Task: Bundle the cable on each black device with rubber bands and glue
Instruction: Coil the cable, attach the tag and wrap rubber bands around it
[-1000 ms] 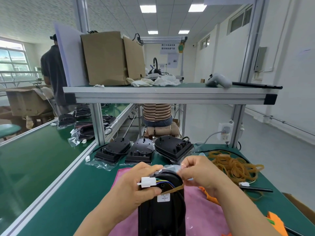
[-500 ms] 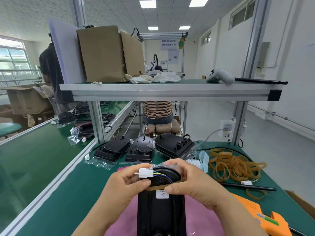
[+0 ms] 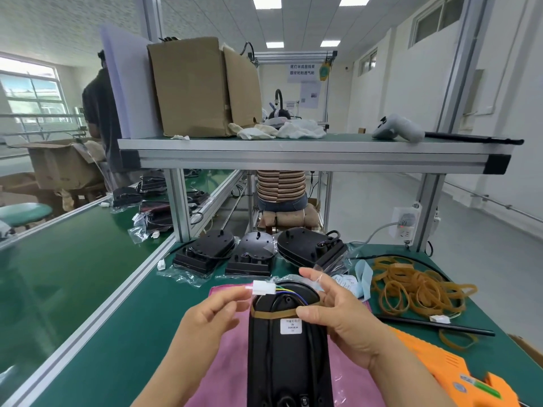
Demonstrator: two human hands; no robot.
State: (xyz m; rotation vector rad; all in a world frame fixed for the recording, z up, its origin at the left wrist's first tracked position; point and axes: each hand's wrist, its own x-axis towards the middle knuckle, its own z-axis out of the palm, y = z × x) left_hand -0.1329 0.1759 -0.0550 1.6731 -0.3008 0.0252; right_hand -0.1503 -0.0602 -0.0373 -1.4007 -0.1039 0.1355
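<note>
A black device (image 3: 289, 351) stands on end on a pink cloth (image 3: 226, 365) right in front of me. A tan rubber band (image 3: 271, 314) runs across its upper part, over the black cable. Coloured wires lead from the top to a white connector (image 3: 263, 288). My left hand (image 3: 210, 321) pinches that connector at its left end. My right hand (image 3: 338, 318) grips the device's right edge, with the thumb on the band and the fingers round the far end, against crinkled clear plastic.
A pile of rubber bands (image 3: 417, 289) lies to the right, with a black rod (image 3: 435, 326) in front of it and an orange glue gun (image 3: 440, 368) nearer me. Three more black devices (image 3: 252, 255) sit behind. A shelf (image 3: 293, 154) hangs overhead; a conveyor belt (image 3: 58, 274) runs on the left.
The rubber band, stretched by my right hand a second ago, now sits snug across the device's upper part. My right hand has shifted to the device's right edge.
</note>
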